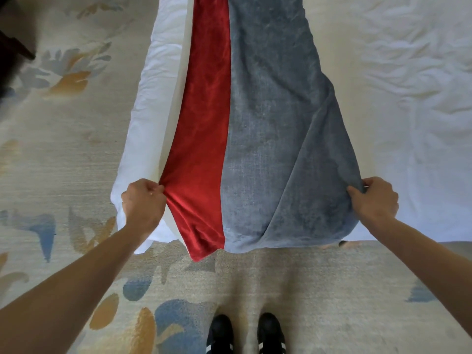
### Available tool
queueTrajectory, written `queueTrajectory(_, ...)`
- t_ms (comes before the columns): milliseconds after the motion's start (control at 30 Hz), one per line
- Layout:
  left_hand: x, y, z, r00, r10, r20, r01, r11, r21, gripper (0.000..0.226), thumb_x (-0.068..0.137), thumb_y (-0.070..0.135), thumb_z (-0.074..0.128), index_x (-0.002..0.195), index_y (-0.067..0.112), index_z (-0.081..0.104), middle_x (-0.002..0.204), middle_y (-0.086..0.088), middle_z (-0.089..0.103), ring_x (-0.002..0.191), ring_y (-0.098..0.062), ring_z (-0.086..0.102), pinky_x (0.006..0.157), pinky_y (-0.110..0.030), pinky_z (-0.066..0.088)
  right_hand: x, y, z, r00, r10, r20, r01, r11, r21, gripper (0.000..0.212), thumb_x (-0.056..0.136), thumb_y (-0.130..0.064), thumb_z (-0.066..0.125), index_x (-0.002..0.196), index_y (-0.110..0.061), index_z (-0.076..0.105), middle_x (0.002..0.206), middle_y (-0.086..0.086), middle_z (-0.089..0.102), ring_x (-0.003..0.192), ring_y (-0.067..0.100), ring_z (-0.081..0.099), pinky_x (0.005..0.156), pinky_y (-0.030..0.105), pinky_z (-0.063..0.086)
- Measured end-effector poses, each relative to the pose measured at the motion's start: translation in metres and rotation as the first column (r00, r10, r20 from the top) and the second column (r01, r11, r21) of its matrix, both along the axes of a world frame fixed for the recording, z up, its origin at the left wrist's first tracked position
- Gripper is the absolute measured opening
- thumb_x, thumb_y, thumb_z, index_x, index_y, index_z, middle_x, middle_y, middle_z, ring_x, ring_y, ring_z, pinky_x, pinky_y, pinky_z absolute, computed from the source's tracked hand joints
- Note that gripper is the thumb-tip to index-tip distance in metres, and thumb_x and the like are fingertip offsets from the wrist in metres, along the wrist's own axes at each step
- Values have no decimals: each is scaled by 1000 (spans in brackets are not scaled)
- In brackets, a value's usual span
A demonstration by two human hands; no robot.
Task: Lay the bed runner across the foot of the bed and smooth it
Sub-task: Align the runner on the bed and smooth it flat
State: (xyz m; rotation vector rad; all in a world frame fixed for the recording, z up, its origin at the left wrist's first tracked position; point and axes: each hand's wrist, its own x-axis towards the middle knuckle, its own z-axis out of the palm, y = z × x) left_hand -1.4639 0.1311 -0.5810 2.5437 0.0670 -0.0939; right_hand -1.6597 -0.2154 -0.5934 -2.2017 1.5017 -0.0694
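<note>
The bed runner (pixel 270 129) is a long cloth, grey-blue with a red velvet band along its left side. It stretches away from me over the white bed (pixel 408 98), and its near end hangs over the bed's edge. My left hand (pixel 143 203) grips the red edge at the near left. My right hand (pixel 375 198) grips the grey edge at the near right. Diagonal folds run from both hands toward the runner's middle.
White bedding (pixel 143 118) hangs down the bed's left side beside the red band. A pale carpet (pixel 63 139) with blue and orange floral motifs covers the floor. My black shoes (pixel 245 333) stand just before the bed. A dark furniture piece (pixel 12 34) is at the far left.
</note>
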Motion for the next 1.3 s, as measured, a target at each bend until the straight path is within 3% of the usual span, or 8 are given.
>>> queueTrajectory(167,20,11,5,986,165,-1,-164,984,-68,12,87,8,57,88,2,68,76,-10,63,71,-25,58,65,-29,44,-2,-11,6,999,-31,26,31,999,8,33,84,-28,70,108,-6,64,106,15,68,100,39,60,91,47,47)
queueTrajectory(333,24,10,-9,970,220,-102,-229,969,-91,16,86,10,58,97,4,70,94,-16,68,90,-31,62,73,-30,46,2,-2,-1,997,-74,-15,75,994,77,34,85,-27,69,110,-5,61,109,17,66,99,40,60,90,51,48)
queueTrajectory(533,2,14,-6,993,88,-83,-93,994,-63,30,85,15,67,111,1,64,96,-14,66,97,-30,60,83,-30,45,-8,5,-1,996,-79,-43,84,988,128,38,84,-33,68,109,-5,64,104,17,68,93,40,61,87,52,50)
queueTrajectory(700,6,26,-2,996,77,-41,-81,992,-92,17,86,3,62,102,0,68,71,-3,61,71,-18,58,69,-26,43,-19,7,11,994,-110,27,103,976,190,42,83,-27,72,112,2,63,110,18,65,102,39,59,87,41,46)
queueTrajectory(833,10,31,-5,993,115,-35,-119,984,-133,18,86,0,60,102,-3,69,90,-13,69,79,-19,59,75,-25,45,-23,6,13,990,-141,7,136,970,203,43,81,-28,74,112,-1,63,112,19,65,103,38,58,88,44,47)
queueTrajectory(967,11,25,-9,992,110,-66,-117,986,-120,18,87,4,59,101,-1,70,84,-7,66,76,-18,58,71,-24,43,-15,14,10,995,-92,-47,99,974,204,37,82,-24,73,108,0,63,106,20,66,97,40,59,86,47,50)
queueTrajectory(1167,18,19,-1,998,56,-1,-56,994,-98,37,85,27,68,112,2,66,99,-12,70,98,-26,63,91,-31,47,4,17,6,998,-66,11,65,992,111,38,86,-33,67,104,1,63,101,19,67,93,42,61,82,47,50)
queueTrajectory(1300,38,12,1,999,18,-39,-20,998,-61,22,85,29,67,90,8,72,81,-8,71,81,-26,65,83,-35,52,15,7,7,994,-84,68,79,995,66,31,91,-26,61,96,4,67,90,20,67,77,36,57,78,43,48)
